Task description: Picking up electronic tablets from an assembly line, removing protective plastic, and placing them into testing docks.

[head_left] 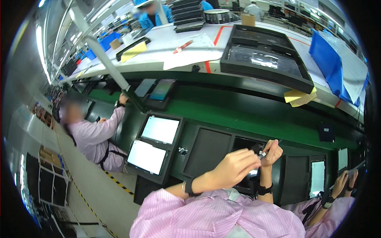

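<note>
In front of my chest, my left hand (pixel 238 164) and my right hand (pixel 272 153) meet with closed fingers. Between them is a small slim item (pixel 262 155), pale and dark in parts, too small to name. A thin dark tip sticks out above my right fingers. Below my hands lies a black two-part tray (pixel 206 148). Its right compartment carries a dark glossy panel (pixel 243 143), partly covered by my hands. Black bands circle both my wrists.
To the left, another tray (pixel 180 129) bears two lit white screens (pixel 160 129); a small metallic item (pixel 182 151) sits beside it. A large black tray (pixel 264 71) and blue bin (pixel 327 59) stand on the shelf. Co-workers (pixel 93 133) sit at left and right.
</note>
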`<state>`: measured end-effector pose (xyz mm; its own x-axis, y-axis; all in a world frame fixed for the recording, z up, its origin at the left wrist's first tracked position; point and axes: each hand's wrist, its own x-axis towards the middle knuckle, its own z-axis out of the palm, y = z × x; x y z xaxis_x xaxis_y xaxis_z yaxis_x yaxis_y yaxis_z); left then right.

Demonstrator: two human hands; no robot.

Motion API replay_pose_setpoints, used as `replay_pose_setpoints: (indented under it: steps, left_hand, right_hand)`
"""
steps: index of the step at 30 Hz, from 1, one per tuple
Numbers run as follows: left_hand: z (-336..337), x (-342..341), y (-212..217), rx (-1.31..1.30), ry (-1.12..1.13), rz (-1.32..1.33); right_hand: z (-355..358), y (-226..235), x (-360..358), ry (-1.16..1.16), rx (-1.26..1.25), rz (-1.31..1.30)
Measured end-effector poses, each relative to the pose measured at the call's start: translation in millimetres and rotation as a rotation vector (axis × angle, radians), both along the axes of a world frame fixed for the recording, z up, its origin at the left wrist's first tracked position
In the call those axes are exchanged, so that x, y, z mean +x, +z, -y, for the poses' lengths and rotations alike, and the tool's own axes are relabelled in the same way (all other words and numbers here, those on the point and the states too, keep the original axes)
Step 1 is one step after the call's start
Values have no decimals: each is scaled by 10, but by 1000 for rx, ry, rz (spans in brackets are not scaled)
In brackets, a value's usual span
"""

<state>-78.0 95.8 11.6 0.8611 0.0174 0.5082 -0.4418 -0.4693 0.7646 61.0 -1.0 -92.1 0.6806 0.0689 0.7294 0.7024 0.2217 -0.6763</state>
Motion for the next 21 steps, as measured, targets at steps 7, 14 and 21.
replay_pose_setpoints:
  steps: [7,14,21]
  left_hand:
    - [23,370,-199,-58,615,350]
    - [-615,1150,-155,-549,788,638]
    - [-1294,960,-246,-899,327,759]
  right_hand:
    - [66,381,88,-515,-229,230]
    - [154,1075,-523,-195,-627,325]
    - [805,1111,-442,-108,-553,266]
